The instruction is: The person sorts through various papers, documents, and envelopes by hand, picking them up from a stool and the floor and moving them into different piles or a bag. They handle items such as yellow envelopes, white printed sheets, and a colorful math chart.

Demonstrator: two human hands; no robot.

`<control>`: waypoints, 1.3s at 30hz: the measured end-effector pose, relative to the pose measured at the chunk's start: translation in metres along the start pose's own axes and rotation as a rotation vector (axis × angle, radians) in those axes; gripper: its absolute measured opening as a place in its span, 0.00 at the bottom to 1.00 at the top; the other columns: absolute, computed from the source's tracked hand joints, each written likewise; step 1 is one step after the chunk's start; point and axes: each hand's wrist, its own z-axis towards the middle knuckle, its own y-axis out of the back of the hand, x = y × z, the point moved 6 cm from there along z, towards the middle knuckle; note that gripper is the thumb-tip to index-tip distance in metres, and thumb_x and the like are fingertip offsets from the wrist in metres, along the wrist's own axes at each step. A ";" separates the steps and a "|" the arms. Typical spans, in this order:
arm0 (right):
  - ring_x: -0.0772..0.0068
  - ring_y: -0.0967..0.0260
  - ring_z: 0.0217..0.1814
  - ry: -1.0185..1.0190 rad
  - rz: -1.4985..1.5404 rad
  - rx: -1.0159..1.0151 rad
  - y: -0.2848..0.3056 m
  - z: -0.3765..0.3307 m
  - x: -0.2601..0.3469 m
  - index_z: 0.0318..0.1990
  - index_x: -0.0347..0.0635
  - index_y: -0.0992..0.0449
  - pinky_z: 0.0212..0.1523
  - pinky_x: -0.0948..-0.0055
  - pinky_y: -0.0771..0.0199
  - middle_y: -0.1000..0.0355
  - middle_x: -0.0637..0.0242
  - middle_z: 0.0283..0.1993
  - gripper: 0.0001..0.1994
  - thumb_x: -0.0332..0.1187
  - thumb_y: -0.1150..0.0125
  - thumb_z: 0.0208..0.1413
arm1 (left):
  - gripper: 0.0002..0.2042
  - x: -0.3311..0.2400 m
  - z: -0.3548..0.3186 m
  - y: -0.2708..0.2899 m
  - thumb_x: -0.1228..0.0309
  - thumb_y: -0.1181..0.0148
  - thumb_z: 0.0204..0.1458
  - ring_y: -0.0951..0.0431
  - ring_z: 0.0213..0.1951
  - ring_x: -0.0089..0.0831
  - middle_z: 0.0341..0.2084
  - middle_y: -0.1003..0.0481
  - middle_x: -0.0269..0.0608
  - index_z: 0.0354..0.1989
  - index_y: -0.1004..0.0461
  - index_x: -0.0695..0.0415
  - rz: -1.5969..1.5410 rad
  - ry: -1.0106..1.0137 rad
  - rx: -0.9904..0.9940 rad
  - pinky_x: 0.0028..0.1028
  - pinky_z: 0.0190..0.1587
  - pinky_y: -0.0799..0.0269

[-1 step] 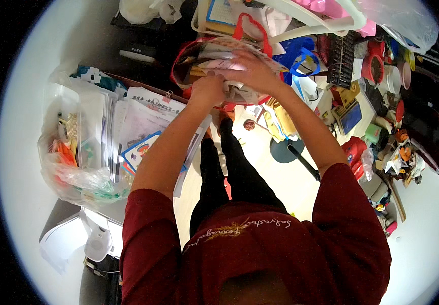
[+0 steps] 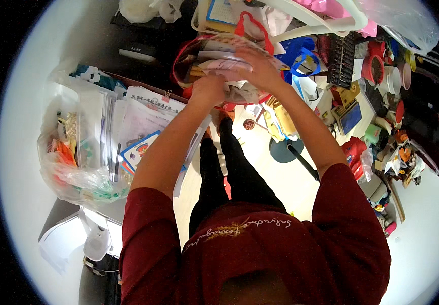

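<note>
A red-trimmed carrier bag (image 2: 181,63) stands in front of me with its mouth open and a red handle (image 2: 254,23) raised at the far side. Papers (image 2: 224,65) and other flat sheets fill it. At the near left of its mouth, my left hand (image 2: 210,90) is curled closed, and what lies inside the fingers is hidden. From the right, my right hand (image 2: 255,67) reaches over the papers, its thumb and fingers apart; the fingertips are blurred.
Left of me lie stacked papers (image 2: 145,114) with a binder clip, beside a clear plastic bag (image 2: 77,185) of small items. A blue bag (image 2: 300,53), a black keyboard (image 2: 340,60) and several pots crowd the right. A round black base (image 2: 285,151) stands on the floor.
My right hand has shifted slightly up and to the right over the papers. The bag's rim has moved a little, and more of the sheets inside show.
</note>
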 end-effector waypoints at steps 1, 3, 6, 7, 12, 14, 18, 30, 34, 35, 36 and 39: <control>0.56 0.34 0.48 -0.135 0.015 -0.036 0.006 0.002 -0.010 0.45 0.45 0.29 0.48 0.64 0.35 0.31 0.59 0.45 0.17 0.35 0.43 0.45 | 0.13 -0.003 0.004 -0.007 0.70 0.45 0.40 0.25 0.38 0.45 0.40 0.30 0.51 0.36 0.26 0.60 0.042 -0.039 0.041 0.38 0.39 0.29; 0.58 0.34 0.47 -0.253 -0.115 -0.054 0.016 0.005 -0.019 0.43 0.45 0.28 0.45 0.63 0.33 0.31 0.60 0.45 0.14 0.34 0.45 0.47 | 0.12 -0.008 0.009 -0.020 0.68 0.46 0.41 0.25 0.36 0.44 0.36 0.28 0.50 0.34 0.26 0.59 0.103 -0.119 0.085 0.38 0.38 0.29; 0.58 0.30 0.41 -0.301 -0.326 -0.004 0.008 0.009 -0.031 0.40 0.45 0.28 0.38 0.61 0.30 0.29 0.59 0.40 0.12 0.35 0.47 0.47 | 0.12 -0.016 0.014 -0.027 0.68 0.47 0.42 0.24 0.34 0.44 0.29 0.25 0.50 0.33 0.27 0.59 0.151 -0.212 0.080 0.39 0.37 0.28; 0.57 0.30 0.38 -0.318 -0.370 0.090 0.000 0.011 -0.037 0.38 0.45 0.27 0.36 0.60 0.30 0.28 0.59 0.37 0.11 0.36 0.47 0.47 | 0.11 -0.018 0.017 -0.026 0.68 0.48 0.42 0.24 0.34 0.44 0.29 0.25 0.50 0.33 0.27 0.59 0.156 -0.217 0.069 0.38 0.37 0.28; 0.53 0.29 0.28 -0.341 -0.423 0.184 -0.008 0.022 -0.064 0.31 0.45 0.26 0.28 0.56 0.30 0.27 0.59 0.27 0.12 0.42 0.50 0.49 | 0.11 -0.020 0.009 -0.021 0.68 0.51 0.45 0.24 0.35 0.44 0.29 0.25 0.50 0.34 0.26 0.59 0.218 -0.174 0.095 0.39 0.36 0.28; 0.55 0.28 0.34 -0.454 -0.328 0.189 0.009 0.023 -0.061 0.34 0.46 0.24 0.33 0.56 0.29 0.27 0.58 0.33 0.12 0.40 0.51 0.47 | 0.12 -0.019 0.005 -0.022 0.67 0.52 0.46 0.24 0.36 0.44 0.30 0.25 0.50 0.34 0.27 0.60 0.224 -0.204 0.111 0.39 0.36 0.28; 0.53 0.30 0.40 -0.586 -0.268 0.128 0.035 0.011 -0.055 0.38 0.50 0.25 0.39 0.57 0.31 0.28 0.56 0.37 0.14 0.44 0.53 0.50 | 0.11 -0.020 -0.009 -0.007 0.68 0.50 0.45 0.25 0.35 0.45 0.30 0.25 0.49 0.34 0.27 0.60 0.156 -0.194 0.094 0.40 0.37 0.28; 0.52 0.30 0.39 -0.655 -0.205 0.179 0.060 0.005 -0.054 0.40 0.55 0.24 0.38 0.59 0.30 0.28 0.57 0.35 0.15 0.47 0.49 0.48 | 0.15 -0.017 -0.028 0.001 0.68 0.48 0.46 0.26 0.37 0.47 0.34 0.27 0.54 0.43 0.32 0.61 -0.057 -0.190 0.088 0.40 0.37 0.29; 0.53 0.30 0.32 -0.551 -0.370 0.113 0.070 0.001 -0.025 0.33 0.52 0.23 0.34 0.59 0.29 0.27 0.60 0.30 0.12 0.44 0.46 0.46 | 0.21 -0.006 -0.028 0.010 0.62 0.47 0.49 0.26 0.36 0.39 0.37 0.28 0.52 0.49 0.35 0.61 -0.620 -0.025 0.153 0.34 0.36 0.28; 0.53 0.30 0.30 -0.501 -0.445 0.105 0.070 0.000 -0.016 0.31 0.51 0.23 0.32 0.58 0.29 0.27 0.61 0.28 0.11 0.43 0.46 0.45 | 0.22 -0.005 -0.030 0.010 0.60 0.47 0.49 0.26 0.36 0.36 0.39 0.28 0.50 0.50 0.36 0.61 -0.840 0.045 0.221 0.32 0.35 0.28; 0.55 0.31 0.30 -0.408 -0.492 0.161 0.062 -0.002 -0.009 0.30 0.51 0.23 0.32 0.59 0.30 0.28 0.62 0.27 0.10 0.41 0.46 0.44 | 0.22 -0.003 -0.031 0.008 0.60 0.47 0.50 0.26 0.36 0.35 0.39 0.29 0.49 0.50 0.37 0.61 -1.073 0.103 0.128 0.31 0.34 0.28; 0.60 0.33 0.33 -0.138 -0.537 0.260 0.027 -0.023 0.012 0.28 0.50 0.24 0.32 0.60 0.33 0.29 0.66 0.25 0.07 0.36 0.46 0.41 | 0.22 0.002 -0.036 0.000 0.59 0.47 0.51 0.27 0.36 0.33 0.40 0.30 0.44 0.49 0.37 0.61 -1.614 0.265 -0.106 0.30 0.33 0.27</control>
